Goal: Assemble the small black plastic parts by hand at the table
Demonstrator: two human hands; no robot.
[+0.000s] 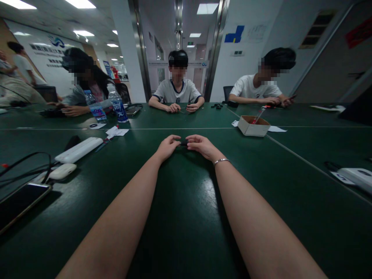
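Both my arms reach forward over the dark green table [186, 217]. My left hand [167, 146] and my right hand [202, 145] meet at the middle, fingers curled and pinched together on a small black object [184, 143] held between them. The object is too small to name. A thin silver bracelet [221, 160] sits on my right wrist.
A small cardboard box [253, 126] with a red-handled tool stands at right. At left lie a white bar-shaped device [79, 149], a white mouse-like item [62, 171], a phone [20, 201], cables and two water bottles [117, 105]. Three people sit across the table, hands on it.
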